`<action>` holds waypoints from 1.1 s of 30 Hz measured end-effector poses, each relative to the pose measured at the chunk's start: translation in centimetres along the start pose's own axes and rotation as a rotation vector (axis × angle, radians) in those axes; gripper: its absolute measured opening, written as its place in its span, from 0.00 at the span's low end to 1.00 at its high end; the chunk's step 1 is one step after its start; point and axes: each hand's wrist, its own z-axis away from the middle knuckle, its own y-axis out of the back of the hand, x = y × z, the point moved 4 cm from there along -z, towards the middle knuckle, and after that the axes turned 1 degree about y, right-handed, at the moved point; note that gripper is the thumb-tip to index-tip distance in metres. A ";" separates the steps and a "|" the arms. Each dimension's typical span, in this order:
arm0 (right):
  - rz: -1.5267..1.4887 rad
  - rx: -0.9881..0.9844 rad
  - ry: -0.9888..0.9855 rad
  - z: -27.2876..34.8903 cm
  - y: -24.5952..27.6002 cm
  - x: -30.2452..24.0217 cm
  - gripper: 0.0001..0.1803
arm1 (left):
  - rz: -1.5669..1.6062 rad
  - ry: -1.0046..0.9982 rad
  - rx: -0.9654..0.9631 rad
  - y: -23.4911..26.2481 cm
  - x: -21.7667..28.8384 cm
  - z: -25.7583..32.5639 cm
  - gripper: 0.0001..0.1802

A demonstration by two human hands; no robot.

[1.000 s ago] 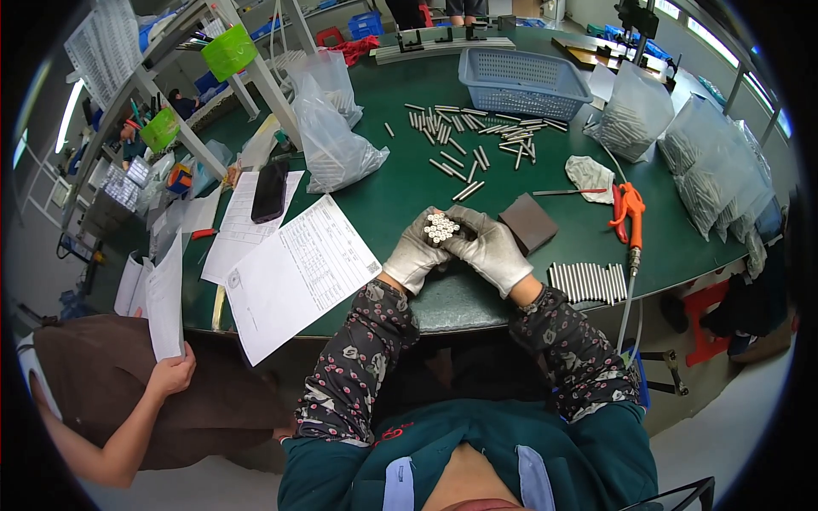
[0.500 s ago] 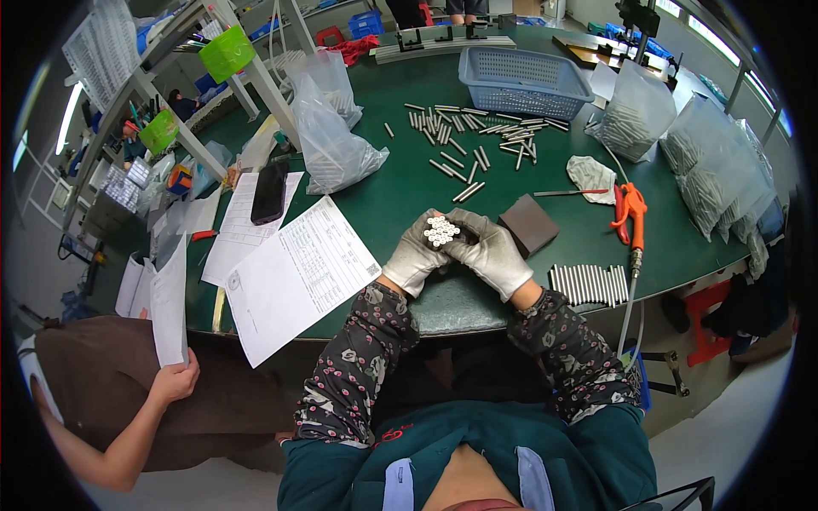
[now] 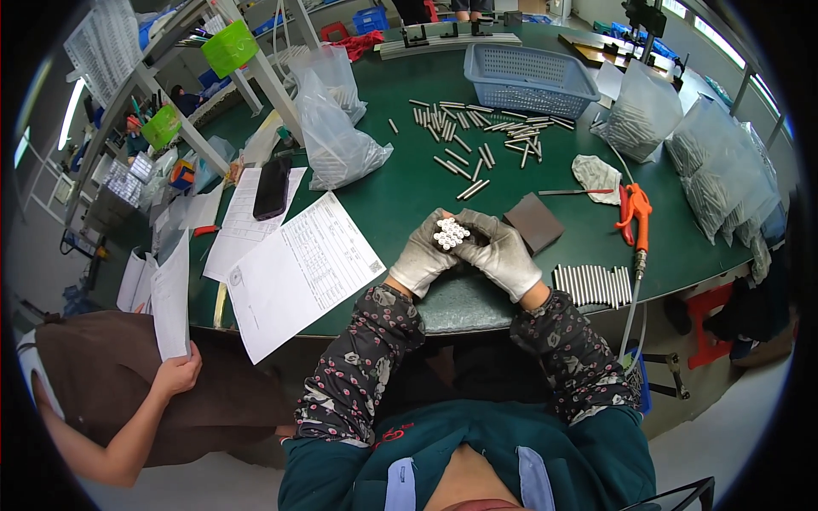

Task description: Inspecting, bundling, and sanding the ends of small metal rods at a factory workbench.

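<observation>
Printed sheet (image 3: 305,277) lay left of the grip, overhanging the table edge (image 3: 464,328). Gloved left hand (image 3: 421,258) and right hand (image 3: 501,260) clasped a rod bundle (image 3: 450,234) between them, ends up. Green tabletop (image 3: 388,209) stretched ahead; dark block (image 3: 534,221) crowded the right.

we grip a bundle of metal rods (image 3: 450,234)
our gloved left hand (image 3: 422,257) and right hand (image 3: 503,257) cup it beside a dark brown block (image 3: 534,222)

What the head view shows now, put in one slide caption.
Gloved left hand and right hand clasp a bundle of metal pins over a green table, near a brown block.
</observation>
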 end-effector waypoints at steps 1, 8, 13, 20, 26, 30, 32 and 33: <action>-0.027 -0.005 0.019 0.1 0.1 0.1 0.22 | -0.012 -0.085 -0.032 -0.4 0.3 0.0 0.26; -0.085 -0.001 0.004 0.5 0.2 0.1 0.22 | -0.387 -0.137 0.022 1.2 -2.1 -0.8 0.27; 0.175 -0.002 -0.052 0.3 0.6 1.1 0.22 | -0.589 -0.085 0.076 0.7 -1.4 -0.8 0.27; 0.146 0.002 -0.067 0.2 0.5 1.2 0.21 | -0.473 -0.204 0.067 -0.1 0.3 -0.3 0.33; 0.032 0.015 -0.060 0.3 0.3 0.9 0.23 | -0.557 -0.183 0.110 -0.1 0.5 -0.3 0.39; 0.044 0.027 -0.030 0.3 0.4 1.1 0.23 | -0.579 -0.196 0.120 -0.1 0.6 -0.3 0.38; 0.043 0.043 -0.023 0.4 0.4 1.4 0.23 | -0.572 -0.175 0.110 -0.1 0.4 -0.4 0.41; 0.041 0.060 -0.016 0.4 0.5 1.5 0.23 | -0.565 -0.154 0.099 -0.1 0.3 -0.5 0.43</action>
